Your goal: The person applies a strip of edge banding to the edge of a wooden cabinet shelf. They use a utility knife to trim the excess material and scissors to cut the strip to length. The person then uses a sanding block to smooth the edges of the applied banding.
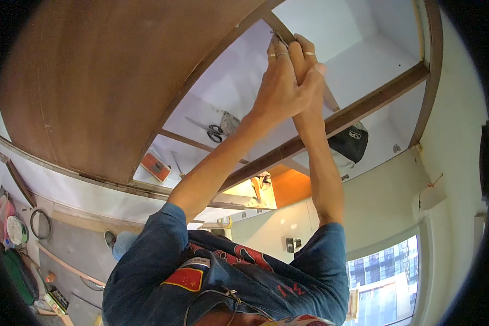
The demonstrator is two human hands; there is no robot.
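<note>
Both my arms reach up to a brown-edged cabinet with white compartments. My left hand (281,87) is closed at a narrow brown wooden strip (279,24) dividing two compartments. A small metal piece (274,34) shows by its fingertips, but what they pinch is too small to make out. Pressed close beside it, my right hand (308,66) curls its fingers around the same strip from the other side. My left thumb overlaps the right hand and hides part of its grip. Rings show on fingers of both hands.
A large brown panel (108,70) covers the left side. Compartments hold black-handled scissors (215,132), a red box (156,166) and a black pouch (350,142). A brown rail (375,98) crosses below my hands. A person's shoe (110,239) and floor clutter show lower left; a window (386,277) lower right.
</note>
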